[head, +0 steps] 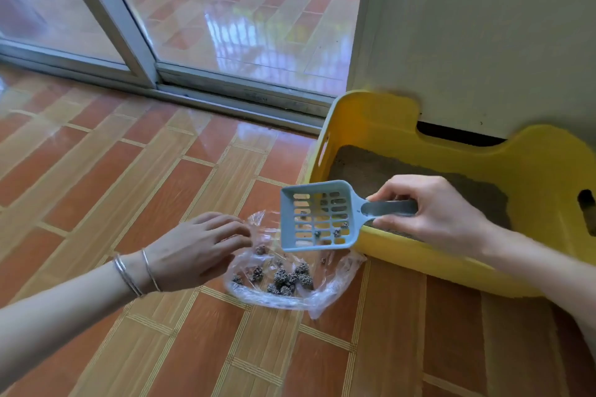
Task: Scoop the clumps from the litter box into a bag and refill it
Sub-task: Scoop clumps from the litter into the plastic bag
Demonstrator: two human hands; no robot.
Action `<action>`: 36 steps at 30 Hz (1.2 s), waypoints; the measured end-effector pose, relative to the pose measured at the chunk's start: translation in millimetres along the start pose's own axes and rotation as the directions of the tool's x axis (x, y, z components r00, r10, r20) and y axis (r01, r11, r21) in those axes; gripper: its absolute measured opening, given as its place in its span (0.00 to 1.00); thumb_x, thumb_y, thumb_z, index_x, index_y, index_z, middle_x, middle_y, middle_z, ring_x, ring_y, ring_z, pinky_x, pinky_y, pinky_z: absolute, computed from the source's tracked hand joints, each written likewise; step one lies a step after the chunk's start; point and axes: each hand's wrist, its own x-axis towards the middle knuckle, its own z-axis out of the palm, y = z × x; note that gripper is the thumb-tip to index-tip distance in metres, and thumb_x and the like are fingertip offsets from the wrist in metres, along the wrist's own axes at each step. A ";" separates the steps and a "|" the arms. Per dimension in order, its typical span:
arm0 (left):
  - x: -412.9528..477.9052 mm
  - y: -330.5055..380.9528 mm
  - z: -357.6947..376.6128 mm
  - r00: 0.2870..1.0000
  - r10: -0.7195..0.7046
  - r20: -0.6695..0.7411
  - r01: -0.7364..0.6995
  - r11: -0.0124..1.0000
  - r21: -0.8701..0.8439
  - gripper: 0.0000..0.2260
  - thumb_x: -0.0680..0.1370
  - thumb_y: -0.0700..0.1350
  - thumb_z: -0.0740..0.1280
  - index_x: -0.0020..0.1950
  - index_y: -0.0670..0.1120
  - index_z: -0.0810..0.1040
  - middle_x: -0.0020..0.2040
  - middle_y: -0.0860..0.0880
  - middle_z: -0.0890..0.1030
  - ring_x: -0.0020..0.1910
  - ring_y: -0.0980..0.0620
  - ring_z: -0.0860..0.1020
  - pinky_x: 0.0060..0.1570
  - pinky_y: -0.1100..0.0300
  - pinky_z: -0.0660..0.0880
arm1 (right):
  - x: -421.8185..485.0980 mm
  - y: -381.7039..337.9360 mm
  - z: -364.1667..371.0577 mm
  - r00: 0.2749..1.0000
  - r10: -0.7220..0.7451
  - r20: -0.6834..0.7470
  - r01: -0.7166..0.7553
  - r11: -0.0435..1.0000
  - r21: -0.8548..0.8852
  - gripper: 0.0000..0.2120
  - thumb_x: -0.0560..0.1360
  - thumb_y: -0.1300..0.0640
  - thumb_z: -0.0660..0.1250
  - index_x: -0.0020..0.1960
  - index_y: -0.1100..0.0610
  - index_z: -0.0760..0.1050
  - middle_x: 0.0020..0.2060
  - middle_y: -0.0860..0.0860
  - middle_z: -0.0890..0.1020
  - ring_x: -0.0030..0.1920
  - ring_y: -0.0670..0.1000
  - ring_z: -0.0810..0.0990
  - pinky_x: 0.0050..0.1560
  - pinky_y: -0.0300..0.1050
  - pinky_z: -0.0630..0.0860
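Note:
A yellow litter box (pixel 483 155) stands on the floor against the wall at the right, with grey-brown litter (pixel 387 167) inside. My right hand (pixel 435 213) grips the handle of a pale blue slotted scoop (pixel 317 216), held over the box's near left corner and above the bag; a few small grey bits sit in it. A clear plastic bag (pixel 335 280) lies open on the tiles just left of the box, with several dark grey clumps (pixel 287 279) in it. My left hand (pixel 193 251) pinches the bag's upper left edge.
Orange and tan floor tiles (pixel 129 187) spread all around. A sliding glass door with a metal track (pixel 225 100) runs along the back. A pale wall (pixel 483 26) rises behind the litter box.

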 end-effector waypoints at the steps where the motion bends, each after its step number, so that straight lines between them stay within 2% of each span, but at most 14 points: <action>1: -5.6 0.5 3.4 1.000 -0.002 0.012 0.002 1.000 -0.003 0.18 0.82 0.51 0.46 0.59 0.50 0.74 0.56 0.52 0.78 0.57 0.52 0.74 0.61 0.59 0.64 | 4.0 -5.5 4.4 0.999 -0.034 -0.010 0.033 0.998 -0.062 0.09 0.67 0.53 0.75 0.46 0.51 0.80 0.42 0.43 0.81 0.39 0.43 0.77 0.37 0.39 0.75; 2: -10.5 0.7 6.2 1.000 -0.007 0.024 0.007 1.000 -0.001 0.18 0.82 0.51 0.46 0.58 0.50 0.74 0.56 0.52 0.78 0.56 0.52 0.74 0.61 0.59 0.64 | 7.5 -11.6 8.9 0.997 -0.078 -0.025 0.074 0.988 -0.139 0.09 0.66 0.52 0.75 0.45 0.51 0.80 0.42 0.43 0.81 0.39 0.44 0.77 0.36 0.42 0.76; 4: -18.2 -0.6 12.0 0.999 -0.010 0.038 0.010 1.000 0.011 0.14 0.80 0.50 0.52 0.57 0.50 0.75 0.55 0.52 0.79 0.56 0.51 0.74 0.60 0.58 0.65 | 13.5 -22.7 18.3 0.977 -0.204 -0.060 0.175 0.932 -0.316 0.11 0.64 0.52 0.77 0.44 0.50 0.80 0.41 0.44 0.82 0.37 0.48 0.79 0.33 0.44 0.76; 7: -26.3 -5.7 18.0 0.998 -0.009 0.057 0.007 1.000 0.023 0.13 0.76 0.50 0.57 0.58 0.50 0.74 0.55 0.52 0.79 0.56 0.51 0.74 0.58 0.57 0.66 | 21.1 -35.7 32.2 0.917 -0.399 -0.002 0.331 0.764 -0.554 0.11 0.62 0.53 0.78 0.41 0.52 0.79 0.35 0.47 0.80 0.34 0.52 0.78 0.31 0.42 0.73; 10: -28.6 -8.0 20.3 0.996 -0.003 0.089 0.002 1.000 0.014 0.14 0.75 0.49 0.56 0.59 0.52 0.72 0.55 0.51 0.78 0.55 0.51 0.75 0.56 0.56 0.71 | 27.5 -43.2 46.2 0.872 -0.480 0.096 0.396 0.574 -0.717 0.07 0.63 0.60 0.74 0.38 0.55 0.77 0.32 0.50 0.77 0.32 0.54 0.75 0.31 0.44 0.69; 12: -28.0 -7.2 21.6 0.994 0.013 0.106 -0.014 1.000 0.009 0.14 0.74 0.48 0.57 0.59 0.53 0.72 0.55 0.51 0.78 0.56 0.51 0.75 0.55 0.56 0.74 | 30.5 -45.8 57.1 0.853 -0.506 0.127 0.395 0.467 -0.792 0.07 0.62 0.66 0.70 0.35 0.56 0.74 0.30 0.52 0.74 0.30 0.54 0.71 0.31 0.45 0.65; 15: -27.8 -6.5 27.7 0.991 0.042 0.129 -0.043 0.999 0.008 0.15 0.73 0.47 0.62 0.60 0.54 0.72 0.57 0.50 0.78 0.57 0.49 0.76 0.56 0.54 0.75 | 34.3 -51.7 70.1 0.830 -0.525 0.188 0.403 0.334 -0.852 0.09 0.64 0.69 0.67 0.33 0.57 0.72 0.30 0.52 0.72 0.30 0.54 0.69 0.32 0.46 0.63; 20: -27.2 -4.7 32.6 0.990 0.043 0.133 -0.043 0.999 -0.003 0.17 0.70 0.47 0.66 0.59 0.53 0.74 0.57 0.49 0.78 0.56 0.49 0.76 0.56 0.55 0.75 | 38.6 -56.8 76.3 0.803 -0.551 0.228 0.427 0.265 -0.865 0.09 0.66 0.69 0.66 0.33 0.56 0.72 0.30 0.53 0.72 0.30 0.54 0.69 0.32 0.47 0.64; 25: -29.2 -7.3 32.0 0.994 0.036 0.100 -0.037 0.999 0.004 0.17 0.71 0.47 0.64 0.60 0.53 0.72 0.58 0.49 0.78 0.56 0.48 0.76 0.55 0.54 0.76 | 34.9 -54.7 71.2 0.825 -0.531 0.191 0.414 0.338 -0.845 0.07 0.65 0.67 0.67 0.35 0.56 0.74 0.31 0.51 0.73 0.31 0.54 0.71 0.32 0.47 0.62; 27: -29.6 -9.2 32.0 0.996 0.032 0.085 -0.032 0.999 0.005 0.17 0.71 0.47 0.64 0.60 0.52 0.72 0.58 0.49 0.78 0.56 0.48 0.76 0.54 0.54 0.76 | 31.3 -52.0 63.7 0.873 -0.460 0.161 0.388 0.455 -0.801 0.06 0.64 0.64 0.70 0.37 0.54 0.77 0.32 0.50 0.76 0.32 0.54 0.73 0.32 0.45 0.65; 29: -27.7 -8.7 30.3 0.997 0.027 0.068 -0.027 1.000 0.005 0.16 0.72 0.47 0.62 0.60 0.52 0.71 0.58 0.50 0.78 0.56 0.49 0.76 0.53 0.55 0.76 | 25.1 -51.9 52.6 0.941 -0.321 0.106 0.298 0.640 -0.708 0.09 0.60 0.59 0.76 0.38 0.51 0.79 0.33 0.48 0.78 0.33 0.53 0.77 0.31 0.43 0.68; 31: -21.8 -6.8 26.8 0.999 0.026 0.035 -0.026 1.000 0.001 0.16 0.73 0.48 0.62 0.60 0.52 0.72 0.59 0.50 0.77 0.57 0.50 0.76 0.54 0.56 0.76 | 16.2 -55.3 40.0 0.982 -0.169 0.089 0.187 0.772 -0.607 0.12 0.58 0.56 0.79 0.40 0.48 0.81 0.34 0.44 0.80 0.34 0.49 0.78 0.32 0.40 0.68; 33: -11.8 -3.7 22.1 0.999 0.038 0.000 -0.038 0.999 -0.002 0.15 0.74 0.48 0.61 0.61 0.52 0.74 0.60 0.51 0.76 0.58 0.50 0.75 0.58 0.57 0.72 | 4.8 -55.1 28.6 0.992 -0.033 0.122 0.094 0.842 -0.531 0.11 0.62 0.53 0.77 0.43 0.44 0.81 0.38 0.41 0.80 0.37 0.44 0.76 0.33 0.37 0.66; 36: 4.1 0.0 13.2 0.995 0.083 -0.059 -0.083 0.997 0.010 0.16 0.74 0.48 0.58 0.60 0.51 0.74 0.60 0.50 0.77 0.58 0.49 0.74 0.58 0.57 0.66 | -15.5 -45.6 12.5 0.987 0.034 0.157 0.038 0.901 -0.433 0.09 0.66 0.51 0.75 0.45 0.42 0.80 0.40 0.38 0.79 0.39 0.41 0.76 0.34 0.28 0.64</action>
